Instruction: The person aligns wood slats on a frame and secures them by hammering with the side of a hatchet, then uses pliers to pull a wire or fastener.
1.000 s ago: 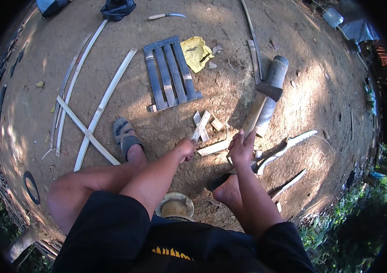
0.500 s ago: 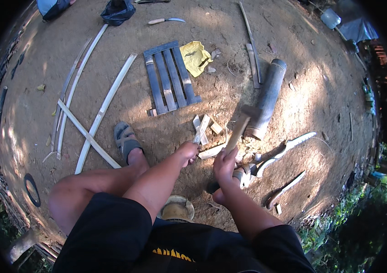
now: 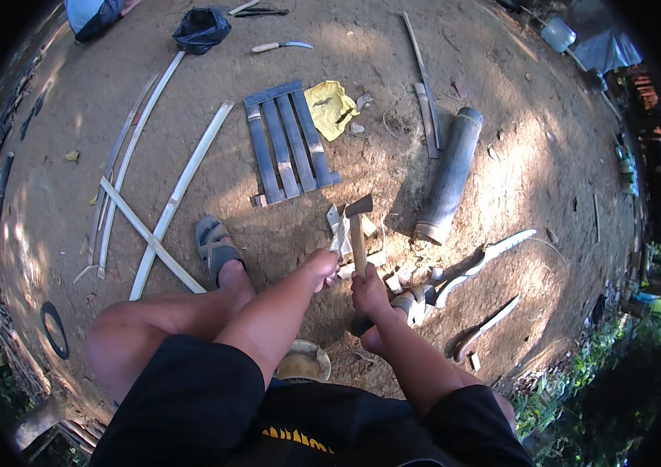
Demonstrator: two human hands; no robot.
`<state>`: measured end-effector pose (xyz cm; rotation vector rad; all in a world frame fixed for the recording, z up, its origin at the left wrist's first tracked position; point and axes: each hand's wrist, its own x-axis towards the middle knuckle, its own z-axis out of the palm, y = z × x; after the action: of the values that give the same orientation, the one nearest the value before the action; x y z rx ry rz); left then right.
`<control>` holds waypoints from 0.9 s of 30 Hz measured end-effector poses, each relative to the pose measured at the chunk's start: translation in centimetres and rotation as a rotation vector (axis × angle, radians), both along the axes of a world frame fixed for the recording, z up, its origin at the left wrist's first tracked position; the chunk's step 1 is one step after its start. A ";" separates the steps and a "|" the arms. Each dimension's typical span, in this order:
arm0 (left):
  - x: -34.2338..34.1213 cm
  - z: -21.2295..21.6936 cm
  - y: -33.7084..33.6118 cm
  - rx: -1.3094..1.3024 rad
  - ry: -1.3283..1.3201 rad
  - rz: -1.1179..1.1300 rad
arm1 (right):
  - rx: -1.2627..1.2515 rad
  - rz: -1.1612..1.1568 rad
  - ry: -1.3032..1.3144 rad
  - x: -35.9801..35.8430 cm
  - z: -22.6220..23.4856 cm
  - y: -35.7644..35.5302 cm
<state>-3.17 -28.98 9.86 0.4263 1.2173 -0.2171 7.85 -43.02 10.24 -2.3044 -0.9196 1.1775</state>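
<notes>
Bare, sunlit dirt ground (image 3: 501, 156) lies beneath. The right hand (image 3: 368, 294) grips a hatchet (image 3: 358, 226) by its handle, head just above the fist. The left hand (image 3: 322, 265), closed on a pale bamboo piece (image 3: 338, 237), sits just beside it.

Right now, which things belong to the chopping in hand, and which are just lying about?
In use: hatchet in right hand; pale wood piece at left hand; chips around it.

Lying about: bamboo tube, slat panel, yellow cloth, long strips, knife.

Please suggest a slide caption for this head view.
Right hand holds wooden-handled hatchet over pale split bamboo pieces; left hand steadies one.
</notes>
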 end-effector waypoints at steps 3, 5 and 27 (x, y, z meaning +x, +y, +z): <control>-1.9 -0.6 0.7 0.065 0.066 -0.041 | 0.113 -0.341 0.376 0.2 4.5 4.0; -1.4 0.1 0.3 0.066 0.076 -0.059 | 0.361 -0.502 0.266 1.2 5.6 4.9; -0.3 -0.2 0.1 0.174 0.189 -0.087 | 0.097 -0.110 -0.151 2.8 7.1 3.5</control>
<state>-3.44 -28.85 9.68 0.6219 1.4105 -0.2312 10.63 -39.51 17.34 -2.3571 -0.8686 0.9044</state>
